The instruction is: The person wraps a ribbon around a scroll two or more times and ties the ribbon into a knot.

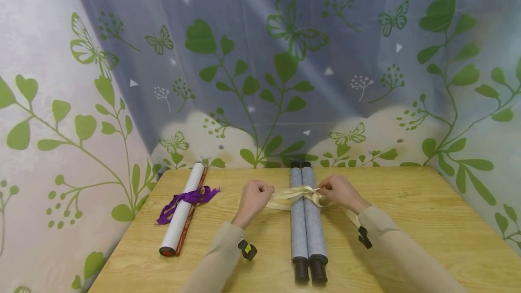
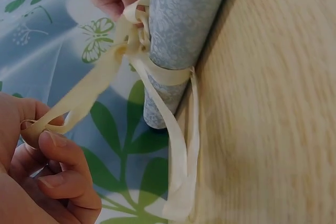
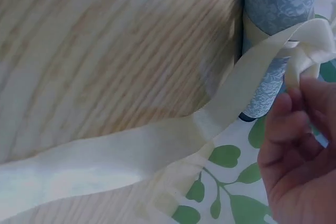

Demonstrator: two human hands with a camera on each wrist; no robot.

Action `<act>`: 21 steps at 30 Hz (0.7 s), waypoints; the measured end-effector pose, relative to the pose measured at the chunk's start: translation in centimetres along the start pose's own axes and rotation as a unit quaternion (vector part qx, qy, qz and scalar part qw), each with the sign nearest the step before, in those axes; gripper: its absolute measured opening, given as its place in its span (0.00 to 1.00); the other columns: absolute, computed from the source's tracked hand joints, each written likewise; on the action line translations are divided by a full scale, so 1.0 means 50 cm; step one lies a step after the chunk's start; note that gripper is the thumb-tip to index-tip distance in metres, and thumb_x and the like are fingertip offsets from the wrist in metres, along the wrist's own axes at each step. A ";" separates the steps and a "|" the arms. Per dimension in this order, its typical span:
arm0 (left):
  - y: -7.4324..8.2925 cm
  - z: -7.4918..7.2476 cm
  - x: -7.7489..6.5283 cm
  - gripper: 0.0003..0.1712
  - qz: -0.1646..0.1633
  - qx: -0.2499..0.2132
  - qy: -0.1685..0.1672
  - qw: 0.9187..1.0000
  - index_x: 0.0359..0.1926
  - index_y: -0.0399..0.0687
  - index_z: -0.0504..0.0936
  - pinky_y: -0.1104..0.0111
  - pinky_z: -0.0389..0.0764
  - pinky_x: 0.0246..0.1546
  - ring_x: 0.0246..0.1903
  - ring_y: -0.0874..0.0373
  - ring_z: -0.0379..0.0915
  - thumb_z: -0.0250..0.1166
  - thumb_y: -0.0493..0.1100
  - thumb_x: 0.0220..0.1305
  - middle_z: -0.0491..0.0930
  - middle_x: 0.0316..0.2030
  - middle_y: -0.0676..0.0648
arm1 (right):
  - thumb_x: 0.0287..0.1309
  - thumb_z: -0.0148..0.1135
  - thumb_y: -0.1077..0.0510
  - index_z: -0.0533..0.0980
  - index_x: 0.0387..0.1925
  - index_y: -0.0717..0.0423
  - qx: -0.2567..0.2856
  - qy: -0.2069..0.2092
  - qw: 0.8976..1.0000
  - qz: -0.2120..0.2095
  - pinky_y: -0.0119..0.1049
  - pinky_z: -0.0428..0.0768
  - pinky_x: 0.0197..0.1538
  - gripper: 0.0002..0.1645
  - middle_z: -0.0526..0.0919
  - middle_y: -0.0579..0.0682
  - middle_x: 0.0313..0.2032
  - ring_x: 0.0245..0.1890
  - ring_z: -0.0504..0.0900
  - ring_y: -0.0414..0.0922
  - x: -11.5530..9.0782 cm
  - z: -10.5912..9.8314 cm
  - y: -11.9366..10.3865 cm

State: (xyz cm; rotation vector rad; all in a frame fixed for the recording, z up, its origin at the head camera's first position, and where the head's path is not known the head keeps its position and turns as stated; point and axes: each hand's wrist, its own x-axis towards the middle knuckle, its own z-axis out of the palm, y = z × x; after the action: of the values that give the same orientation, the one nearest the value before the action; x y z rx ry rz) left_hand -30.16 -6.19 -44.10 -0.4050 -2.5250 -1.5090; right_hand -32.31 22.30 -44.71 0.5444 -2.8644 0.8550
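Note:
Two blue-grey patterned scrolls (image 1: 298,225) with dark end knobs lie side by side on the table, a cream ribbon (image 1: 302,192) passed around their middle and knotted on top. To their left, my left hand (image 1: 254,198) pinches a length of the ribbon, drawn taut from the knot in the left wrist view (image 2: 92,90). On the other side my right hand (image 1: 343,192) pinches a loop of ribbon close to the knot. A long loose tail (image 3: 131,156) hangs across the right wrist view. Another slack loop (image 2: 178,166) drops beside the scroll in the left wrist view.
A white scroll (image 1: 183,216) with a red patterned edge lies at the table's left, tied with a purple ribbon (image 1: 191,197). Behind the wooden table (image 1: 138,243) hangs a cloth (image 1: 260,80) printed with leaves and butterflies.

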 end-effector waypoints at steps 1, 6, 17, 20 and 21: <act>-0.002 -0.001 -0.001 0.26 0.000 0.002 -0.002 1.000 0.09 0.51 0.61 0.67 0.74 0.35 0.11 0.62 0.48 0.59 0.42 0.63 0.56 0.07 0.56 | 0.63 0.60 0.59 0.85 0.32 0.58 0.001 -0.001 1.000 0.005 0.31 0.68 0.23 0.10 0.84 0.50 0.24 0.19 0.70 0.37 -0.001 0.000 0.001; -0.015 -0.005 -0.006 0.27 0.003 0.024 -0.017 1.000 0.09 0.51 0.60 0.69 0.72 0.31 0.11 0.63 0.46 0.59 0.40 0.63 0.54 0.07 0.58 | 0.66 0.53 0.55 0.77 0.17 0.56 0.013 -0.001 0.997 0.070 0.30 0.63 0.20 0.21 0.79 0.47 0.17 0.14 0.63 0.38 -0.008 -0.003 0.006; -0.035 -0.004 -0.012 0.25 0.004 0.038 -0.032 0.999 0.08 0.49 0.60 0.71 0.55 0.17 0.12 0.64 0.44 0.58 0.36 0.58 0.53 0.05 0.59 | 0.57 0.59 0.66 0.79 0.52 0.62 -0.039 -0.029 0.998 0.033 0.42 0.80 0.34 0.20 0.85 0.59 0.40 0.33 0.82 0.47 -0.013 -0.002 0.011; -0.033 -0.003 -0.012 0.25 0.004 0.044 -0.036 0.998 0.08 0.50 0.60 0.72 0.56 0.17 0.11 0.64 0.45 0.58 0.36 0.59 0.54 0.06 0.59 | 0.56 0.63 0.68 0.76 0.58 0.58 -0.069 -0.032 0.995 -0.062 0.45 0.83 0.41 0.26 0.84 0.58 0.49 0.40 0.84 0.51 -0.009 0.009 0.011; -0.033 -0.002 -0.013 0.25 0.004 0.045 -0.038 0.998 0.08 0.50 0.60 0.71 0.57 0.17 0.11 0.63 0.45 0.58 0.36 0.59 0.54 0.06 0.58 | 0.56 0.64 0.67 0.78 0.56 0.55 -0.079 -0.027 0.993 -0.088 0.44 0.83 0.42 0.24 0.83 0.56 0.49 0.41 0.84 0.50 -0.009 0.013 0.012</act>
State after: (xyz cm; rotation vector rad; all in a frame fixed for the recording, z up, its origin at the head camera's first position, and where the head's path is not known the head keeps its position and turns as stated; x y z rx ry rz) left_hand -30.07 -7.11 -45.59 -0.4665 -2.6343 -1.3971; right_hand -32.13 22.55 -45.63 0.7956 -2.8451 0.5902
